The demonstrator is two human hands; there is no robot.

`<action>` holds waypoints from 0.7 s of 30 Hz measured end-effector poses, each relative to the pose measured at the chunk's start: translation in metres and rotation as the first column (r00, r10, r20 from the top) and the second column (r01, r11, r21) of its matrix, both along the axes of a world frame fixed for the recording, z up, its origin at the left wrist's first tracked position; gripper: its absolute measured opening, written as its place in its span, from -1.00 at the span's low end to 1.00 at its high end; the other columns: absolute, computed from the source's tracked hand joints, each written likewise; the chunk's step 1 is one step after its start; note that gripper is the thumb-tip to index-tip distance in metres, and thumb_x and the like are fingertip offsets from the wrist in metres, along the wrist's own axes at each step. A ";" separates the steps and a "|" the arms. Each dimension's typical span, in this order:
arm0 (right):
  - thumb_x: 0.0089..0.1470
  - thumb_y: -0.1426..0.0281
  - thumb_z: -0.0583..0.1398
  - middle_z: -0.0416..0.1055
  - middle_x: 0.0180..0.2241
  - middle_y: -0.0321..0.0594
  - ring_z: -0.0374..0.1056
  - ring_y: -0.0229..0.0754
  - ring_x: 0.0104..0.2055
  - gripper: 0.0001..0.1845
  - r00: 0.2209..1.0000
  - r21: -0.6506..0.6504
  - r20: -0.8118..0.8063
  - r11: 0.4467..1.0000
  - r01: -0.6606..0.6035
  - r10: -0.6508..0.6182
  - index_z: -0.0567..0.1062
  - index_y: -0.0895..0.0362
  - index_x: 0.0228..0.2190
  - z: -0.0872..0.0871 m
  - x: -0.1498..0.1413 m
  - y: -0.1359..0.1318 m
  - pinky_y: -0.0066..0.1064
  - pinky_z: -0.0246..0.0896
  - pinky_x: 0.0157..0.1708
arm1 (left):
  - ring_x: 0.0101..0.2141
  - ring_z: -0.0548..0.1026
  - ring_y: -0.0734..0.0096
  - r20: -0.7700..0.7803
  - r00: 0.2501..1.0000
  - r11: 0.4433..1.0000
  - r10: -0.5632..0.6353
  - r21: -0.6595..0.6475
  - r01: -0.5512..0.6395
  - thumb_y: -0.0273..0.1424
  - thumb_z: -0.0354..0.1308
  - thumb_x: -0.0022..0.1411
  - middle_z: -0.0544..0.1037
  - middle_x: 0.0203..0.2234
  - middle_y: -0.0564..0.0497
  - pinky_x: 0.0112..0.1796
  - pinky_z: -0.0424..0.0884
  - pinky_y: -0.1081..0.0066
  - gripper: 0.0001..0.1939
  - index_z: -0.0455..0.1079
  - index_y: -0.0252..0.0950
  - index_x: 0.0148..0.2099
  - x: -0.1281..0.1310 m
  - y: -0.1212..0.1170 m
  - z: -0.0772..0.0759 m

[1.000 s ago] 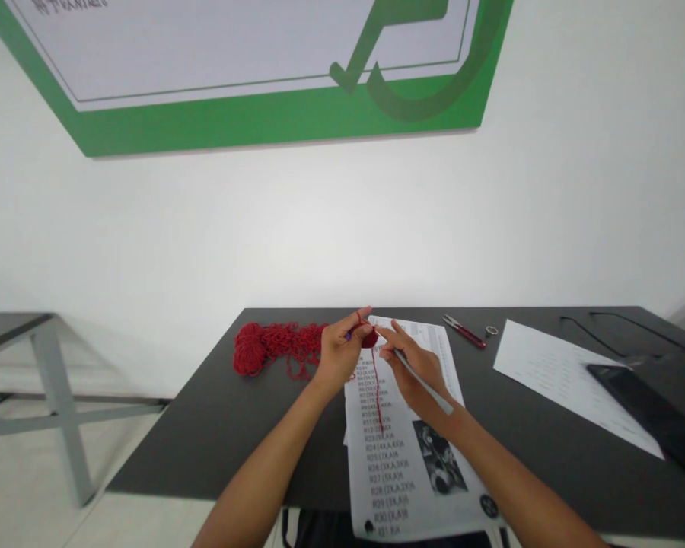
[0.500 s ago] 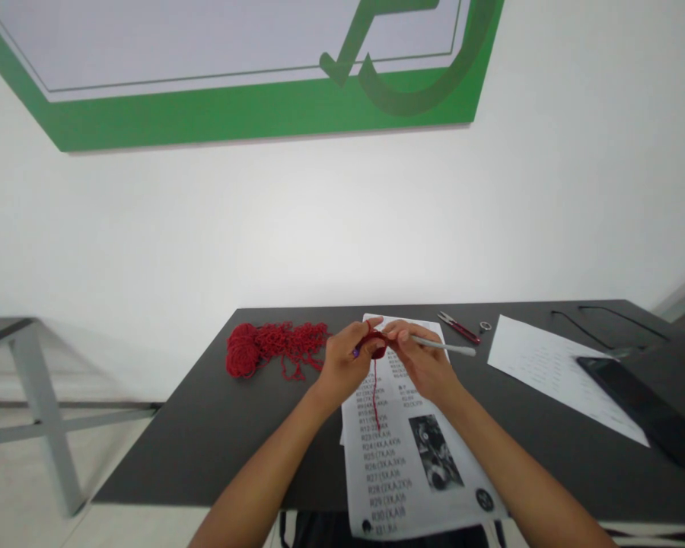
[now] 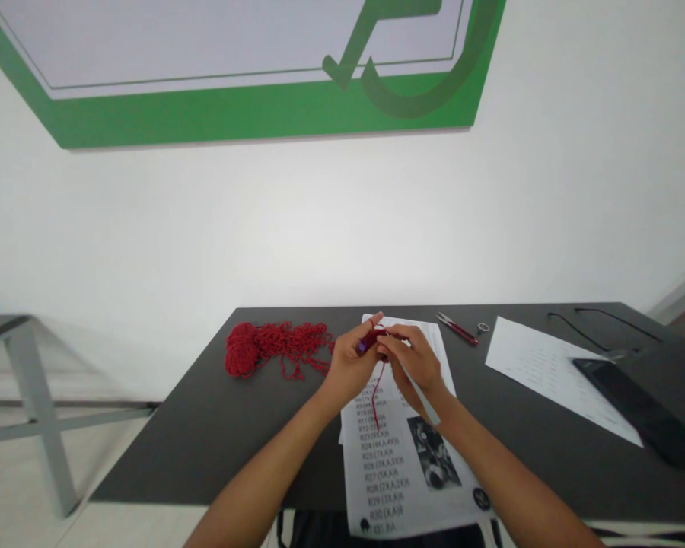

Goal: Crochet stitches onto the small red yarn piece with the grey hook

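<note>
My left hand is closed around a small piece of dark red crochet work, its index finger raised with yarn over it. A small purple item, perhaps a stitch marker, shows at the piece's left side. My right hand pinches a crochet hook, whose pale grey handle slants down toward the wrist; the hook's tip is hidden by fingers. Both hands meet at the work. A red yarn tail dangles below it, over a printed pattern sheet.
To the left lies a red yarn ball with loose, tangled yarn. Red-handled thread snips and a small ring lie behind my right hand. Farther right are a white paper, a black phone and eyeglasses.
The hook's handle has swung from pointing right to slanting down toward my right wrist. My right hand has turned, its fingers now closer over the crochet piece, and the purple item shows more.
</note>
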State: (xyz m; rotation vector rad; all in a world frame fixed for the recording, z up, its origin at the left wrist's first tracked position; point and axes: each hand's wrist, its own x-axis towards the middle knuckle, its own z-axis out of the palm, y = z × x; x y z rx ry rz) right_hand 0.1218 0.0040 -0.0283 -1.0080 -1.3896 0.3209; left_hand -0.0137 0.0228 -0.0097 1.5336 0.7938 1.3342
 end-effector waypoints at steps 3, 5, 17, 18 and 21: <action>0.18 0.14 0.26 0.58 -0.25 -0.15 0.55 -0.10 -0.24 -0.74 0.999 0.039 0.009 0.998 -0.046 0.046 0.66 0.02 -0.25 0.002 0.002 -0.002 -0.28 0.55 -0.25 | -0.38 0.58 0.33 0.243 0.963 0.968 -0.114 -0.189 0.162 -0.22 0.42 0.05 0.67 -0.34 -0.11 -0.33 0.50 0.40 -0.47 0.59 -0.37 0.05 0.000 -0.001 0.001; 0.22 0.21 0.25 0.58 -0.19 -0.14 0.54 -0.09 -0.19 -0.80 0.991 0.126 0.095 0.986 -0.109 0.097 0.67 -0.01 -0.25 0.008 0.005 -0.006 -0.27 0.53 -0.21 | -0.41 0.57 0.34 0.289 0.952 0.961 -0.103 -0.218 0.170 -0.14 0.42 0.06 0.65 -0.38 -0.11 -0.37 0.48 0.42 -0.50 0.62 -0.37 -0.04 -0.002 0.000 0.005; 0.24 0.25 0.25 0.55 -0.22 -0.22 0.52 -0.16 -0.18 -0.86 0.952 0.205 0.168 0.935 -0.289 0.258 0.62 -0.02 -0.29 0.020 0.017 -0.007 -0.31 0.46 -0.17 | -0.51 0.45 0.49 0.093 0.976 0.980 -0.197 0.056 0.192 -0.14 0.47 0.02 0.58 -0.48 -0.03 -0.44 0.35 0.47 -0.44 0.59 -0.39 0.00 -0.018 0.008 0.015; 0.25 0.23 0.24 0.56 -0.20 -0.22 0.52 -0.15 -0.15 -0.84 0.952 0.207 0.162 0.934 -0.291 0.261 0.63 -0.03 -0.27 0.020 0.018 -0.008 -0.30 0.46 -0.15 | -0.50 0.46 0.48 0.127 0.969 0.977 -0.213 0.049 0.209 -0.16 0.49 0.01 0.59 -0.47 -0.03 -0.42 0.36 0.47 -0.45 0.59 -0.39 -0.01 -0.018 0.007 0.014; 0.26 0.21 0.23 0.60 -0.17 -0.24 0.54 -0.14 -0.13 -0.83 0.946 0.196 0.134 0.928 -0.317 0.295 0.63 -0.05 -0.27 0.021 0.019 -0.010 -0.29 0.47 -0.11 | -0.50 0.45 0.51 0.201 0.950 0.971 -0.240 0.043 0.236 -0.20 0.50 0.01 0.58 -0.47 -0.01 -0.42 0.34 0.48 -0.48 0.59 -0.36 -0.02 -0.017 0.006 0.013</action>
